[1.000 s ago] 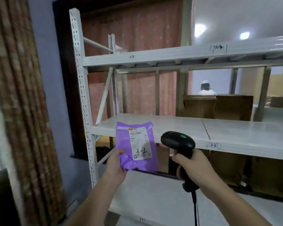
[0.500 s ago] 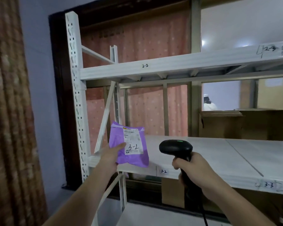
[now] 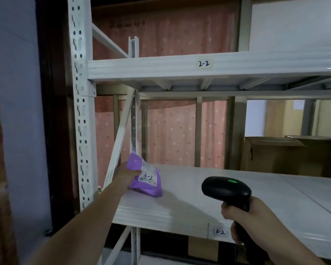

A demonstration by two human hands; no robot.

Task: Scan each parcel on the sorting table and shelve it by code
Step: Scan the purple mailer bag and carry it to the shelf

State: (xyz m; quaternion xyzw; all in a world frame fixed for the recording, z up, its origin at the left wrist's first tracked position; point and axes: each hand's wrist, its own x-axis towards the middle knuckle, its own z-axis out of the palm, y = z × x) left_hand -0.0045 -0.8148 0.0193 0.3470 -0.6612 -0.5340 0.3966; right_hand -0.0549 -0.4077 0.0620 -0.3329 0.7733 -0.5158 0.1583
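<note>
Parcel: I see a purple poly mailer (image 3: 141,185), white label up, handwritten "3-2", tilted, lower edge on the shelf.
Shelf: white deck (image 3: 199,203), front tag "3-2" at my 5 o'clock from the parcel.
Scanner: black handheld (image 3: 225,190), green light on top, at 3 o'clock.

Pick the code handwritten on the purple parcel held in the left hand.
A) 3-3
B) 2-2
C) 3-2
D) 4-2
C: the white label on the purple parcel, gripped by the left hand, reads 3-2, the same as the tag on the shelf edge below it.
</note>
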